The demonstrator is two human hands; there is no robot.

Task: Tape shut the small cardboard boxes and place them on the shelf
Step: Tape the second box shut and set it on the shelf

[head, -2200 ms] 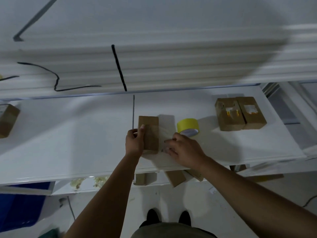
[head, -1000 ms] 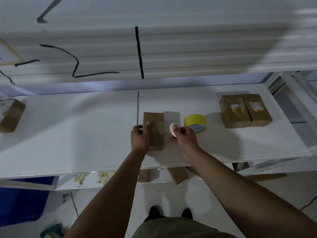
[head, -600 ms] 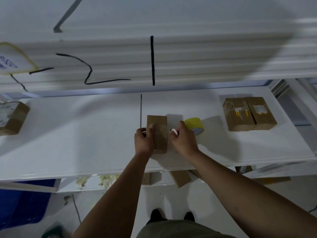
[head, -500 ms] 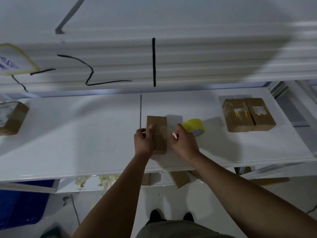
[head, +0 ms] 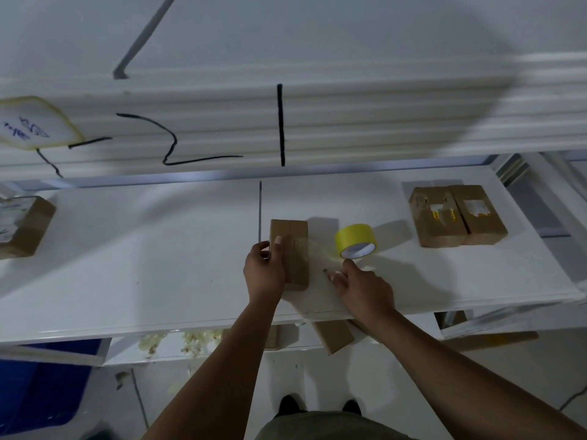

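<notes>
Cardboard box (head: 289,252), small and brown, lies on the white tabletop (head: 143,265) near its front edge, a clear tape strip (head: 317,254) running off its right side. Left hand (head: 264,270) clamps the box's left edge, thumb pressed on top. Right hand (head: 362,289) pinches the far end of the strip, fingers closed on it, just in front of a yellow tape roll (head: 355,240) standing on edge. Two more boxes (head: 457,215) sit side by side at far right, torn white-and-yellow labels on top, print unreadable. Another box (head: 22,227) at far left carries a pale label, also illegible. White paper tag (head: 35,127) with yellow border hangs upper left, blue handwriting too blurred to read. Black marker strokes (head: 280,125) cross the white ribbed panel behind. More cardboard (head: 333,336) lies on a lower shelf; a blue bin (head: 38,385) at lower left; pale floor beneath.
</notes>
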